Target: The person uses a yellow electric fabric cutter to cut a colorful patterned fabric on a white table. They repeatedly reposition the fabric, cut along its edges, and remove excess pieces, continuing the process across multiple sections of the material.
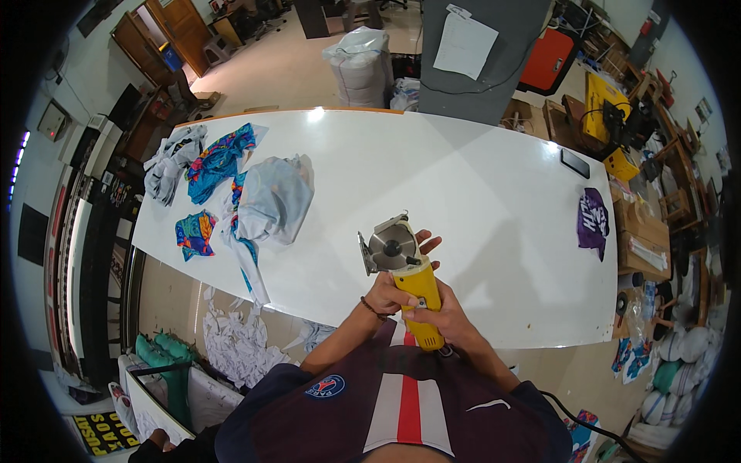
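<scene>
A yellow electric rotary fabric cutter (418,297) is held up in front of my body, over the near edge of the white table (370,177). Its round metal blade (391,245) faces up at the top end. My left hand (384,294) grips the body from the left, with some fingertips showing behind on the right. Around the lower yellow body, my right hand (448,318) is closed, thumb across the front. A dark cord (590,424) shows at lower right.
On the table's left lie grey cloth (174,162), colourful printed cloth (220,166) and a pale blue-grey bundle (274,201). A phone (574,163) and purple cloth (593,220) lie at right. White scraps (239,339) cover the floor at left. Behind stands a wrapped sack (361,69).
</scene>
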`<state>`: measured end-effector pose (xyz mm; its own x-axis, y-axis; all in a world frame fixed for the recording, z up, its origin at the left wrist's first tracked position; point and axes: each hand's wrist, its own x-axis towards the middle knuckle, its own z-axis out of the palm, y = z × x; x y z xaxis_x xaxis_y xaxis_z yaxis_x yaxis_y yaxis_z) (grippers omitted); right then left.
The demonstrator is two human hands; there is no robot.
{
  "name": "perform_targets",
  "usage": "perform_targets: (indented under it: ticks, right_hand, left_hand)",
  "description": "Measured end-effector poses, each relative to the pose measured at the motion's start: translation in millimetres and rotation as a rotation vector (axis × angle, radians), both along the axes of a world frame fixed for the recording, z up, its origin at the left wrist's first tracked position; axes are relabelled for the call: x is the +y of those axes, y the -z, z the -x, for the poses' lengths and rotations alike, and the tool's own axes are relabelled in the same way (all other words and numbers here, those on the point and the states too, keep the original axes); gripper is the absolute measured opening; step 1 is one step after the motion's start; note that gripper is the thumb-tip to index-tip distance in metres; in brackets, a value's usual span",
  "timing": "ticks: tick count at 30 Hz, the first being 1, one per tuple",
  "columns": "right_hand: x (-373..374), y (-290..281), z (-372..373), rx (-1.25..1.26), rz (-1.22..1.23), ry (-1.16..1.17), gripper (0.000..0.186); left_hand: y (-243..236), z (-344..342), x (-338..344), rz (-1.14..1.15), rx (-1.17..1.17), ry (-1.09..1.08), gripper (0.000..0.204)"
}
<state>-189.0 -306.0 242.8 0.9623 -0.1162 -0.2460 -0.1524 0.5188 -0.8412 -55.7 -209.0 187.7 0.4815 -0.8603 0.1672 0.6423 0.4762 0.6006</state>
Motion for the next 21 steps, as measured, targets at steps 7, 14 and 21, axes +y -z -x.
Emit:
perform_targets:
  ticks: [7,14,21]
  right_hand:
    - [-0.1,1.3,-1.4,-0.007,-0.021,-0.014,0.058]
    - [-1.8,0.9,-3.1,0.003,-0.047,-0.025,0.056]
    - [2.1,2.0,4.4,0.030,-0.080,-0.034,0.057]
  left_hand:
    - [-10.1,-0.5,1.6,-0.026,-0.007,-0.015,0.123]
    - [-7.4,-0.4,0.8,-0.011,0.013,-0.023,0.120]
    - [-4.4,7.5,7.9,-0.037,0.029,-0.022,0.118]
